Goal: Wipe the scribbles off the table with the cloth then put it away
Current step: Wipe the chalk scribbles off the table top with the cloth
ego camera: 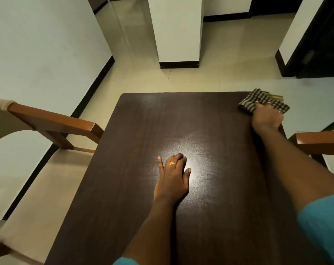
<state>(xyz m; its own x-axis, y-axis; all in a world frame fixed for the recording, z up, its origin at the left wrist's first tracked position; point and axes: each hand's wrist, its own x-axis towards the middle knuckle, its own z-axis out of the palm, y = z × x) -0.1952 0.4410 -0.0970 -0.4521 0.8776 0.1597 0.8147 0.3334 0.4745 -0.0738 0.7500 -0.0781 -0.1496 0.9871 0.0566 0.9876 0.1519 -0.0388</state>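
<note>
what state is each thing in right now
cloth: bunched at the table's far right corner, gripped
right hand: fingers curled on the cloth
left hand: rests on the table, holding nothing
table: no scribbles that I can see, glare near the middle

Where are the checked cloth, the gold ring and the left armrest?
checked cloth (259,100): head view, middle of its fabric.
gold ring (171,163): head view, its top.
left armrest (53,118): head view, upper face.
</note>
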